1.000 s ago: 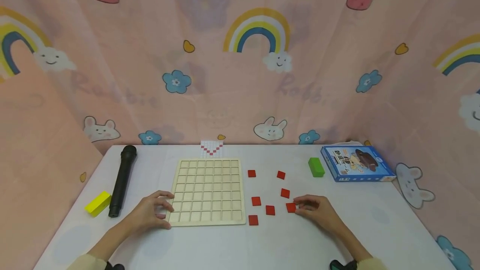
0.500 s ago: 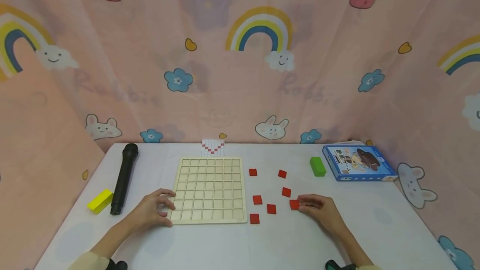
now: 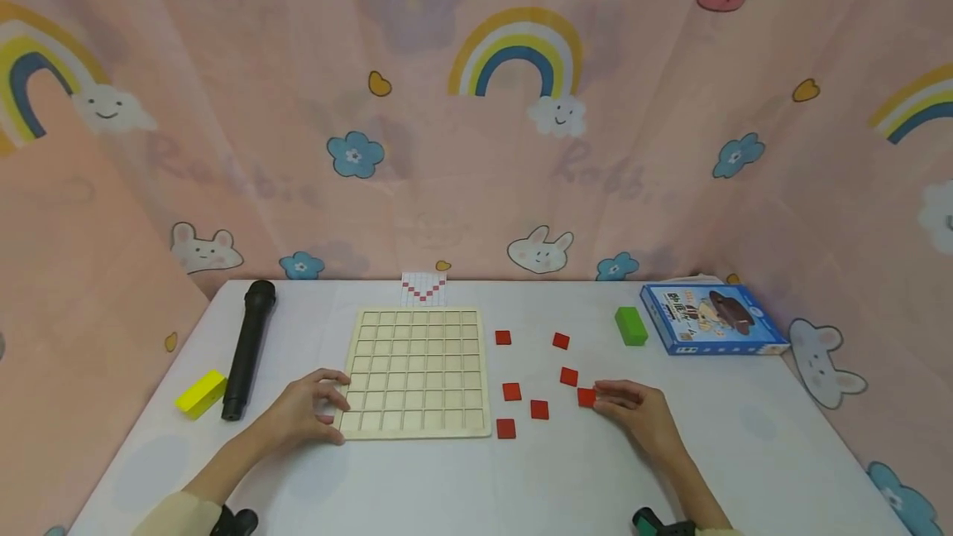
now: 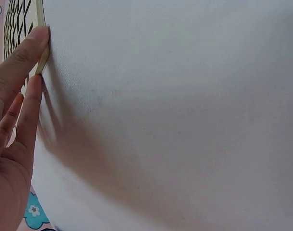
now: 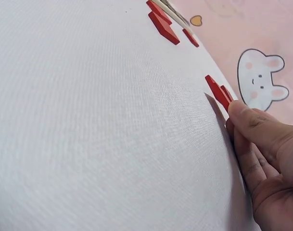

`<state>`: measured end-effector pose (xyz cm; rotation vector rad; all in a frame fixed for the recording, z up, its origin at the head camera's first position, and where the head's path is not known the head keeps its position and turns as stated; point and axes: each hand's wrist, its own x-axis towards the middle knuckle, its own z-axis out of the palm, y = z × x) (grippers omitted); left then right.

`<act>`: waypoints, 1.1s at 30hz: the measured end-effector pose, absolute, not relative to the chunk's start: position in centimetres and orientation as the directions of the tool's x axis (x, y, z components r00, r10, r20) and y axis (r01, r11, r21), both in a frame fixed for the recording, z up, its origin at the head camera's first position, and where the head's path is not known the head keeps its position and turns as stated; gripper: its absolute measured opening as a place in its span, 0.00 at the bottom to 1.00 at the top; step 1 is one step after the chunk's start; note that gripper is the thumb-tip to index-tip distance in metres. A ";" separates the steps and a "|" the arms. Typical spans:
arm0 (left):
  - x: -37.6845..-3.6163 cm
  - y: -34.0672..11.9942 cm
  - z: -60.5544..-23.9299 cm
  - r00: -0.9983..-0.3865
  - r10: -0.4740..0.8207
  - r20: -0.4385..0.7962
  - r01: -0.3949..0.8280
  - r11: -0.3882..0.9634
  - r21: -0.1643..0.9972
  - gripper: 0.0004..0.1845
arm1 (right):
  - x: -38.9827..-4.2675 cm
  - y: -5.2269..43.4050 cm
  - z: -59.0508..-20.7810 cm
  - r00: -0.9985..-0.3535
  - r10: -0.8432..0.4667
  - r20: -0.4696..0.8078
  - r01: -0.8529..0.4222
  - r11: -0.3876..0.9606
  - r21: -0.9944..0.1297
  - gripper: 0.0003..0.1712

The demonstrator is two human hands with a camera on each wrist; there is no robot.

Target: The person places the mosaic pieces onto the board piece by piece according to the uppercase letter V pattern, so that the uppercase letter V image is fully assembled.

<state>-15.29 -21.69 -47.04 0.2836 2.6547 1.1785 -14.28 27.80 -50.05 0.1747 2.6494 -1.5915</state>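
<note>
A pale wooden grid board [image 3: 417, 372] lies flat on the white table [image 3: 476, 478], its cells bare. My left hand [image 3: 308, 410] rests at the board's near-left corner, fingers on its left edge; in the left wrist view a straight fingertip [image 4: 38, 38] presses against the board's rim [image 4: 40, 14]. Several red square tiles lie to the right of the board, such as one [image 3: 510, 391] and another [image 3: 505, 428]. My right hand [image 3: 633, 410] pinches the rightmost red tile [image 3: 586, 396] on the tabletop; the right wrist view shows the thumb tip [image 5: 245, 113] against that red tile [image 5: 217, 91].
A black microphone [image 3: 247, 350] and a yellow block [image 3: 199, 393] lie at the left. A small card with a red V pattern [image 3: 423, 289] sits behind the board. A green block [image 3: 630, 326] and a blue box [image 3: 707, 319] are at the back right. Pink printed curtains surround the table.
The right hand and the tile it pinches have edged slightly away from me, toward the neighbouring tile. The left hand has stayed on the board's corner. The view has tilted a little.
</note>
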 end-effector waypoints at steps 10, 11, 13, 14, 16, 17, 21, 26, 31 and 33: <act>-15.4 -21.6 -47.2 -0.956 0.269 -0.114 0.101 0.669 0.736 0.20 | -14.1 27.3 -49.8 -0.989 0.109 -0.105 0.143 0.448 -0.883 0.21; -15.4 -21.7 -47.2 -0.956 0.273 -0.111 0.106 0.670 0.735 0.20 | -14.1 27.2 -49.8 -0.988 0.111 -0.105 0.144 0.445 -0.884 0.21; -15.4 -21.7 -47.2 -0.953 0.283 -0.106 0.117 0.670 0.733 0.20 | -14.1 27.1 -49.7 -0.987 0.114 -0.109 0.148 0.440 -0.886 0.20; -15.4 -21.7 -47.2 -0.953 0.285 -0.106 0.118 0.669 0.734 0.20 | -14.1 27.0 -49.6 -0.987 0.115 -0.111 0.150 0.439 -0.886 0.20; -15.4 -21.6 -47.1 -0.955 0.278 -0.108 0.113 0.673 0.731 0.20 | -14.0 26.9 -49.4 -0.986 0.122 -0.118 0.160 0.434 -0.887 0.20; -15.4 -21.6 -47.1 -0.956 0.274 -0.109 0.110 0.676 0.729 0.20 | -14.0 26.8 -49.4 -0.985 0.124 -0.121 0.164 0.431 -0.887 0.20; -15.4 -21.4 -47.0 -0.958 0.264 -0.110 0.105 0.683 0.722 0.20 | -14.1 26.5 -49.1 -0.983 0.129 -0.133 0.176 0.417 -0.892 0.20; -15.5 -21.2 -47.0 -0.961 0.252 -0.113 0.099 0.695 0.712 0.20 | -14.1 26.3 -48.9 -0.982 0.127 -0.137 0.178 0.421 -0.889 0.20; -15.4 -21.0 -46.9 -0.968 0.218 -0.122 0.072 0.711 0.699 0.20 | -14.1 25.7 -48.7 -0.986 0.112 -0.123 0.159 0.418 -0.895 0.20; -15.3 -20.9 -46.9 -0.971 0.207 -0.122 0.065 0.716 0.695 0.20 | -14.1 25.2 -48.7 -0.987 0.109 -0.121 0.156 0.414 -0.897 0.19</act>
